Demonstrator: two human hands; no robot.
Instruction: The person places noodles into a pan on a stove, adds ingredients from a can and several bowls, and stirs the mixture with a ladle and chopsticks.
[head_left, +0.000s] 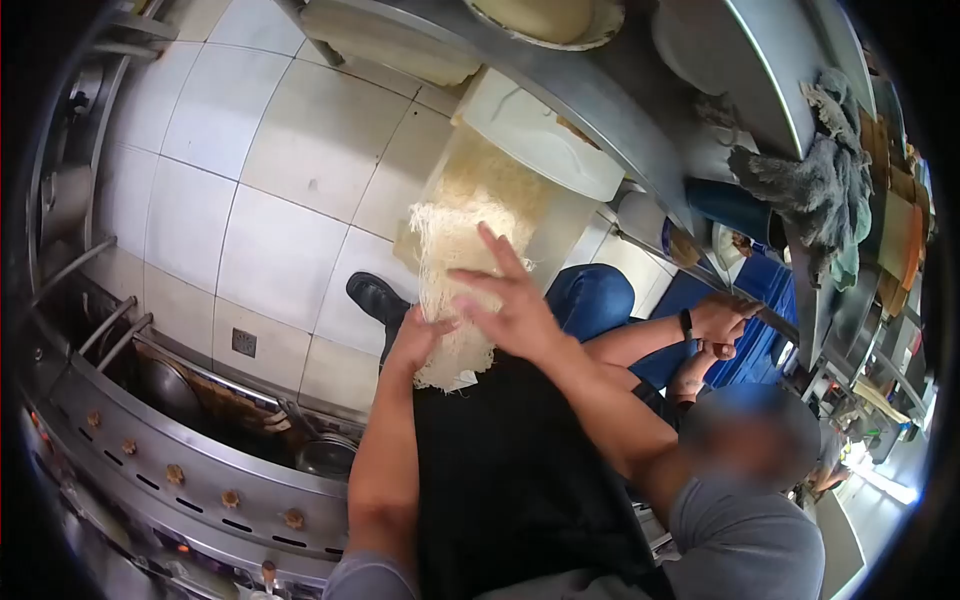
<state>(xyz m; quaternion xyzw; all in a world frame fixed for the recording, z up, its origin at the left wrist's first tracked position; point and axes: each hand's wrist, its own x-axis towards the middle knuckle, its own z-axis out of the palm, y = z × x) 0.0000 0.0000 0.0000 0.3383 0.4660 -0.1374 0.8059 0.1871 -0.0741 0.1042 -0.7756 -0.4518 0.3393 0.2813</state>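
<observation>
A flat, pale slab of thin dry strands (455, 245), like noodles, lies in front of my black apron, above a translucent bin (560, 225). My left hand (420, 338) grips the near left edge of the slab, its thumb on top. Over the slab's right side, my right hand (510, 305) has its fingers spread; whether the fingertips touch the strands is unclear. A small white paper piece (465, 379) shows at the slab's near edge. The bin holds more pale material, and its white lid (540, 135) sits partly over the far end.
A steel stove with knobs (175, 474) runs along the lower left. A co-worker (745, 530) is close on my right, hands (725, 320) near the steel counter (600, 80). Grey cloths (820, 180) hang at right. Tiled floor (300, 140) lies ahead, with a small drain (243, 342).
</observation>
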